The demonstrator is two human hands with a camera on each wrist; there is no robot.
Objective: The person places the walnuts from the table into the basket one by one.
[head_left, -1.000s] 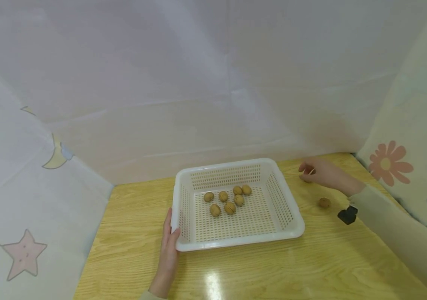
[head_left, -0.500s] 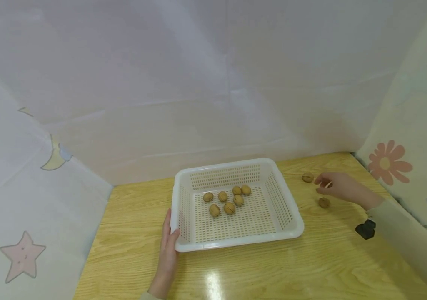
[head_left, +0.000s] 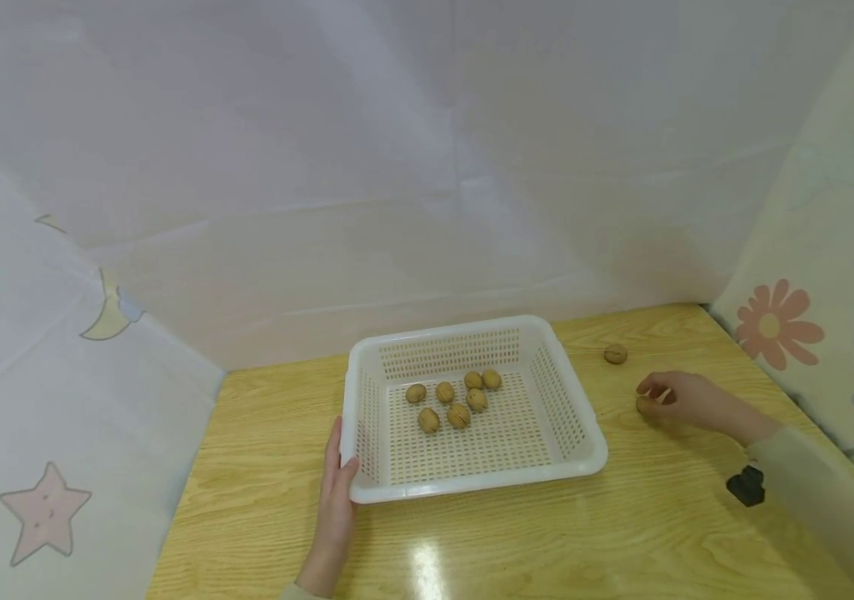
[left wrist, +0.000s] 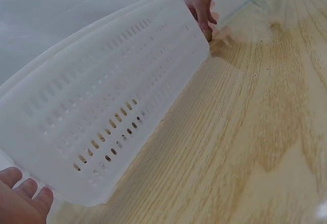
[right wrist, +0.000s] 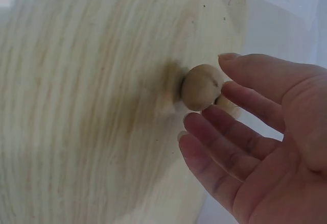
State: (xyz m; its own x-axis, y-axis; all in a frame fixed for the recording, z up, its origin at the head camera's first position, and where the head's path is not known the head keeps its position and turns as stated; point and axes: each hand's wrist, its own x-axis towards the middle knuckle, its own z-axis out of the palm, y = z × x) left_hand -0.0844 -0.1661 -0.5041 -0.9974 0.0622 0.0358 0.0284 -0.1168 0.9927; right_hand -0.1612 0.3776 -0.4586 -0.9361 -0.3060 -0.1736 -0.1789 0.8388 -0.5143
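Note:
A white plastic basket (head_left: 471,490) with slotted walls holds several walnuts (head_left: 459,416). My left hand (head_left: 334,508) grips its left side, thumb over the rim; the left wrist view shows fingertips (left wrist: 38,193) against the outside wall. Right of the basket, my right hand (head_left: 689,402) reaches down to a walnut (right wrist: 201,88) on the table. Its thumb and fingers surround this walnut loosely, with a gap between thumb and index finger in the right wrist view. Farther back lies another walnut (head_left: 616,354), partly hidden behind the fingers in the right wrist view.
The wood-grain table (head_left: 262,500) meets a pale hanging cloth (head_left: 427,208) at the back. Printed cloths stand at both sides, one with a star (head_left: 49,510), one with a red flower (head_left: 779,324). A black device (head_left: 746,486) sits at the right wrist.
My right hand has left the far walnut and come nearer, down to the closer walnut. The left hand and the basket stay in place.

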